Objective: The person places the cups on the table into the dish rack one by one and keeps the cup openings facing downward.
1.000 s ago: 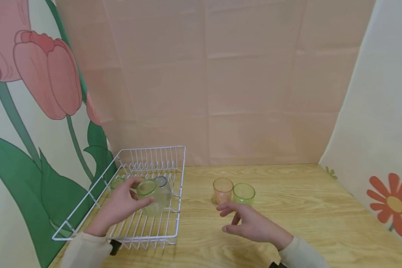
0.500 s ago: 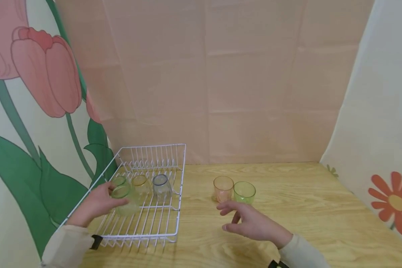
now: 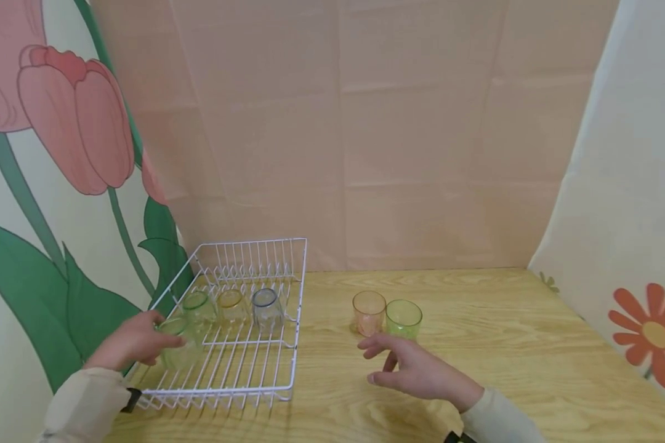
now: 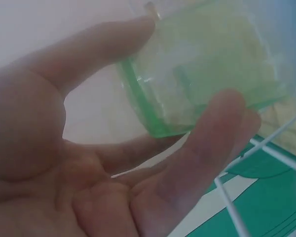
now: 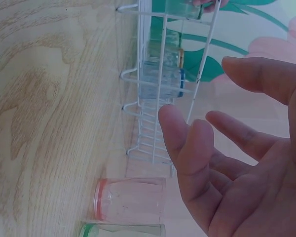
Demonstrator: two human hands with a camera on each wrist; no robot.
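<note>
My left hand (image 3: 135, 341) grips a clear green glass (image 4: 202, 69) between thumb and fingers, its thick base toward the palm. That glass stands upside down at the left front of the white wire dish rack (image 3: 221, 391); whether it touches the wires I cannot tell. Behind it in the rack are another green glass (image 3: 198, 307), a yellow-rimmed glass (image 3: 233, 311) and a blue-tinted glass (image 3: 268, 312), all upside down. My right hand (image 3: 418, 369) hovers with loosely bent fingers, holding nothing, just in front of an orange glass (image 3: 369, 312) and a green glass (image 3: 403, 317) standing upright.
The rack's raised wire sides rise around the glasses on a wood-grain table (image 3: 504, 332). A pinkish cloth backdrop (image 3: 343, 154) hangs behind, and a tulip-printed sheet (image 3: 83, 123) stands close along the left. A flower-printed sheet (image 3: 615, 215) borders the right.
My left hand has carried the green glass leftward and toward me inside the rack, uncovering the other glasses there. The right hand has stayed in place.
</note>
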